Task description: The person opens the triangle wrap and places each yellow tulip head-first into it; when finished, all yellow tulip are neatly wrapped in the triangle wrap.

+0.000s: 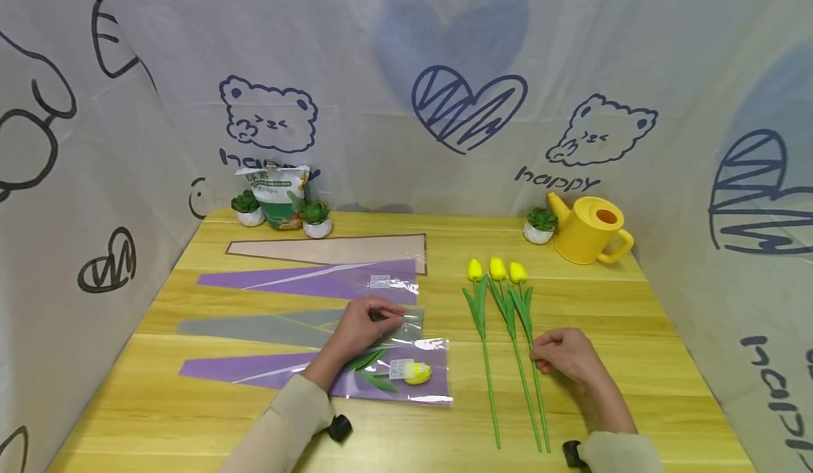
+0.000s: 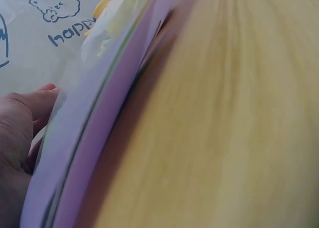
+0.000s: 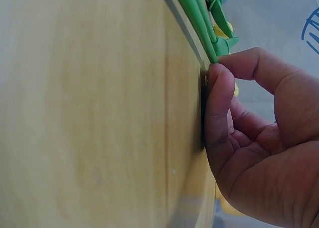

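Note:
Several tapered flower sleeves lie on the table. My left hand (image 1: 365, 325) is over the grey sleeve (image 1: 254, 327), thumb and forefinger pinched together on its clear film near the wide end. Below that forearm is a purple sleeve (image 1: 222, 369) with a yellow tulip (image 1: 419, 373) inside; this sleeve's side (image 2: 82, 128) blocks part of the hand in the left wrist view. Three loose tulips lie to the right. My right hand (image 1: 568, 354) pinches the green stem (image 3: 199, 23) of the rightmost tulip (image 1: 518, 272) between thumb and forefinger.
Farther back lie another purple sleeve (image 1: 254, 280) and a pale, dark-edged one (image 1: 317, 248). Along the back stand a white-and-green bag (image 1: 279, 201), small potted plants (image 1: 316, 220) and a yellow watering can (image 1: 581, 231). A printed curtain (image 1: 381, 141) surrounds the table.

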The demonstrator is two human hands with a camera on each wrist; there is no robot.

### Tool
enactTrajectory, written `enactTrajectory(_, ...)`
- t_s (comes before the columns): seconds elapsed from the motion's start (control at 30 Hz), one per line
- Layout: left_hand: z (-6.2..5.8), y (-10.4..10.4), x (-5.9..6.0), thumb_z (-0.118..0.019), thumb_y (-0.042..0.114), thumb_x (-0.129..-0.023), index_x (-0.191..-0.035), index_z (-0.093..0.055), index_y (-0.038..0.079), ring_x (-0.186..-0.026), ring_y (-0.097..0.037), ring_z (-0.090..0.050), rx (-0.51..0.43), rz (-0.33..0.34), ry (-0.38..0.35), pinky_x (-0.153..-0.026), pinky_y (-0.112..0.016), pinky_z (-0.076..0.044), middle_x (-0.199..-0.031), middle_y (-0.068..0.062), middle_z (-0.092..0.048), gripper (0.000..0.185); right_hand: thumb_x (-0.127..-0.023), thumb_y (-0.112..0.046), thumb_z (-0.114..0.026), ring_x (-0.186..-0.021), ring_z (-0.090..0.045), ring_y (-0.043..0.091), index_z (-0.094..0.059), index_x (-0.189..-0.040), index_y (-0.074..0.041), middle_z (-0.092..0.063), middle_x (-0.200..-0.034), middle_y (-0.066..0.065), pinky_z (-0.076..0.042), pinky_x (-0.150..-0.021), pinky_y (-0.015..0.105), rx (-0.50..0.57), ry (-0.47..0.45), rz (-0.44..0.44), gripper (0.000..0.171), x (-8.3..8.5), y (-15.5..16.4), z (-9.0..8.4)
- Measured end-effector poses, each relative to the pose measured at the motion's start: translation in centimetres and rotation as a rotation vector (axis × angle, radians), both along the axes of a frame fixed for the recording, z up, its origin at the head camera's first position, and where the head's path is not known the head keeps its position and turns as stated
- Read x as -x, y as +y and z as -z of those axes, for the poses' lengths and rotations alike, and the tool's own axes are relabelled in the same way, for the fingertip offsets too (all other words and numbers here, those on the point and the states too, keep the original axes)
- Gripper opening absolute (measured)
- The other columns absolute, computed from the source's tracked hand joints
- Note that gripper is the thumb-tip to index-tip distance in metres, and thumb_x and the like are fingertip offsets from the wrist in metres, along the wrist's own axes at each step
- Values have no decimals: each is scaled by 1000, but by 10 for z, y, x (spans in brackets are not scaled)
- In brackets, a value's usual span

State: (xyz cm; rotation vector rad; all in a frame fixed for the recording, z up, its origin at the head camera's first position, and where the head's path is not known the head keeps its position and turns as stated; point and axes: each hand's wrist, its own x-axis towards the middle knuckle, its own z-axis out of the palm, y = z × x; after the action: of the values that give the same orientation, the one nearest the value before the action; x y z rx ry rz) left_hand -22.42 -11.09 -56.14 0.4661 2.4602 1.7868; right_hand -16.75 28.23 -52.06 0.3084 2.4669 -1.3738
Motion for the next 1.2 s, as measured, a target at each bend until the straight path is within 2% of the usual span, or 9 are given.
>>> enactTrajectory(0.2,1,-1,1,-81,8,-89,-106,-80,5,-76,-6,-70,-88,-6,-1,-68,-20,-55,-96,-13,-80,18,-91,-6,-69,-66,-68,17,-69,-106,11,-72,-78,10,-58,-62,31,17,0,28,22,0,0,0)
enactTrajectory(0.47,2,-5,2,-80,12,-92,-118,-76,9,-73,-7,-64,-107,-23,26,-66,-19,-51,-97,-14,-77,27,-98,-5,-61,-70,-67,18,-64,-113,14,-70,-84,11,-58,-63,30,69,32,45,24,-3,2,-10)
enactTrajectory(0.67,0,-6,2,-77,9,-93,-121,-74,5,-76,-7,-61,-127,1,53,-67,-18,-49,-99,-19,-75,28,-103,-8,-58,-76,-70,17,-59,-122,13,-70,-91,9,-60,-71,29,133,86,58,29,-3,2,-18)
enactTrajectory(0.8,0,-7,0,-75,6,-94,-120,-73,1,-80,-7,-62,-130,11,56,-70,-18,-49,-101,-21,-73,26,-103,-6,-60,-78,-71,12,-56,-122,13,-70,-89,3,-62,-76,31,236,157,124,28,-2,-3,-27)
enactTrajectory(0.93,1,-8,-1,-76,5,-93,-115,-76,1,-80,-6,-62,-140,9,46,-70,-18,-49,-101,-20,-74,23,-102,-5,-62,-74,-71,9,-56,-121,13,-73,-85,-3,-63,-76,29,335,244,210,27,2,-10,-34)
enactTrajectory(1.13,1,-8,0,-77,7,-93,-112,-79,6,-81,-6,-61,-119,17,47,-70,-19,-49,-105,-15,-77,20,-98,0,-65,-67,-73,9,-65,-99,1,-75,-76,-5,-62,-69,26,455,331,359,1,6,-25,-38)
enactTrajectory(1.2,1,-8,0,-77,6,-93,-112,-79,6,-80,-7,-62,-116,25,51,-69,-19,-49,-103,-14,-76,19,-97,3,-66,-66,-74,10,-66,-94,-1,-75,-74,-3,-62,-68,26,505,349,403,5,8,-30,-38)
